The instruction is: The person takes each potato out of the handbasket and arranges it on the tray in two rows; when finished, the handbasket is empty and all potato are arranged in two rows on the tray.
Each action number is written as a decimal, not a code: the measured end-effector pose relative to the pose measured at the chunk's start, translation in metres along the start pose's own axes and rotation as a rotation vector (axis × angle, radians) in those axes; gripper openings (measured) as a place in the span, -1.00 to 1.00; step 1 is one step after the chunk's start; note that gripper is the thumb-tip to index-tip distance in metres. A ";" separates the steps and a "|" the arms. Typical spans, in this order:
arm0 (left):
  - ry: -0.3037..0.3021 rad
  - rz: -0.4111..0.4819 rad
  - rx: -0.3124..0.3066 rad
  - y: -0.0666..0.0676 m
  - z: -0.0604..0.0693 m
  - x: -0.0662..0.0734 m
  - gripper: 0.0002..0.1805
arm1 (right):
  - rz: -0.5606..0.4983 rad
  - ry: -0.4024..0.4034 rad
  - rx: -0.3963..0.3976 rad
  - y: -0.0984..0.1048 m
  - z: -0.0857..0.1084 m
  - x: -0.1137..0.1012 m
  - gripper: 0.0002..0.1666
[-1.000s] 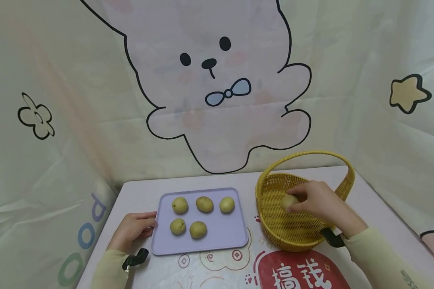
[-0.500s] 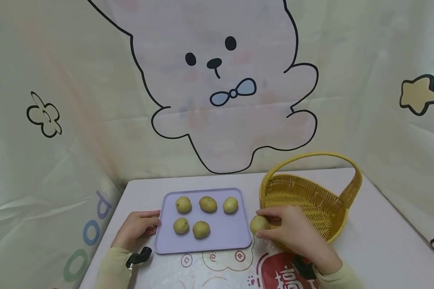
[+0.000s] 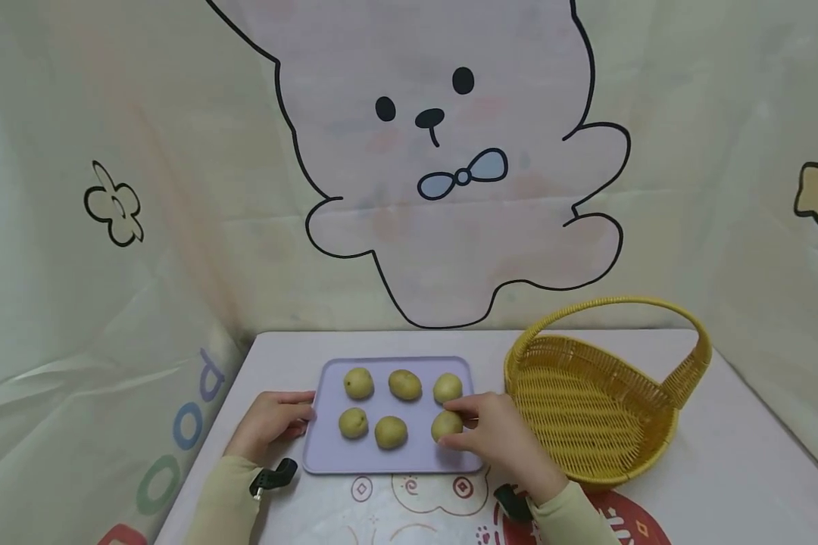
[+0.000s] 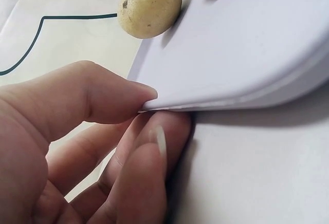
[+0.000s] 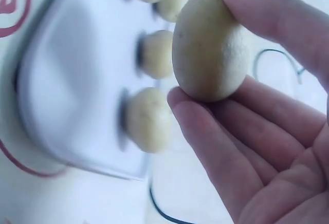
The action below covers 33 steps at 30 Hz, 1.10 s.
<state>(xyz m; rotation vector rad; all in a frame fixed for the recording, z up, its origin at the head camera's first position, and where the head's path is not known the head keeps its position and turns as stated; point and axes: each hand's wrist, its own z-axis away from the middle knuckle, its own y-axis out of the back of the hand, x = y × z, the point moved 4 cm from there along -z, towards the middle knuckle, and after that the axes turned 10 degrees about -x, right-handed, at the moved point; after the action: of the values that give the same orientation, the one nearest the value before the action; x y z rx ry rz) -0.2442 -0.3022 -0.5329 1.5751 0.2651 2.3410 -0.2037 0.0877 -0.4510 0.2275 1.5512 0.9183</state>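
Observation:
Near the right end of the lilac tray (image 3: 416, 462), my right hand (image 3: 501, 435) pinches a small yellowish potato (image 3: 445, 428) between thumb and fingertips. In the right wrist view this potato (image 5: 208, 44) is held above the tray's level, though its exact gap to the tray is unclear. My left hand (image 3: 273, 422) is at the tray's left edge. The left wrist view has its fingers (image 4: 115, 100) on both sides of the rim, pinching it. Several other potatoes lie on the tray in two rows, among them one potato (image 3: 405, 385) in the back row.
A yellow woven basket (image 3: 586, 409) with a tall arched handle stands right of the tray, its woven bottom showing. The white table (image 3: 743, 454) has red and line prints at the front. A cloth backdrop (image 3: 259, 288) with a cartoon bear rises behind it.
My right hand has carried the potato out of the basket and leftward to above the tray's right end. My left hand keeps to the tray's edge. The head view has turned slightly.

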 end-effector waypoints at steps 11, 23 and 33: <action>0.017 -0.011 -0.004 -0.004 0.003 0.003 -0.47 | 0.038 -0.083 0.088 -0.023 -0.013 0.015 -0.37; 0.028 0.001 0.004 0.000 0.010 -0.006 -0.45 | 0.075 -0.100 0.047 -0.036 -0.014 0.016 -0.39; 0.010 0.005 -0.011 0.005 0.012 -0.001 -0.44 | 0.128 -0.102 0.046 -0.036 -0.017 0.009 -0.28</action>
<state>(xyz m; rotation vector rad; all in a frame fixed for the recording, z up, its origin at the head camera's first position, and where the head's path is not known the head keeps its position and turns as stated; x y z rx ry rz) -0.2333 -0.3075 -0.5278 1.5614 0.2508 2.3501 -0.2080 0.0618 -0.4826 0.4045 1.4772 0.9570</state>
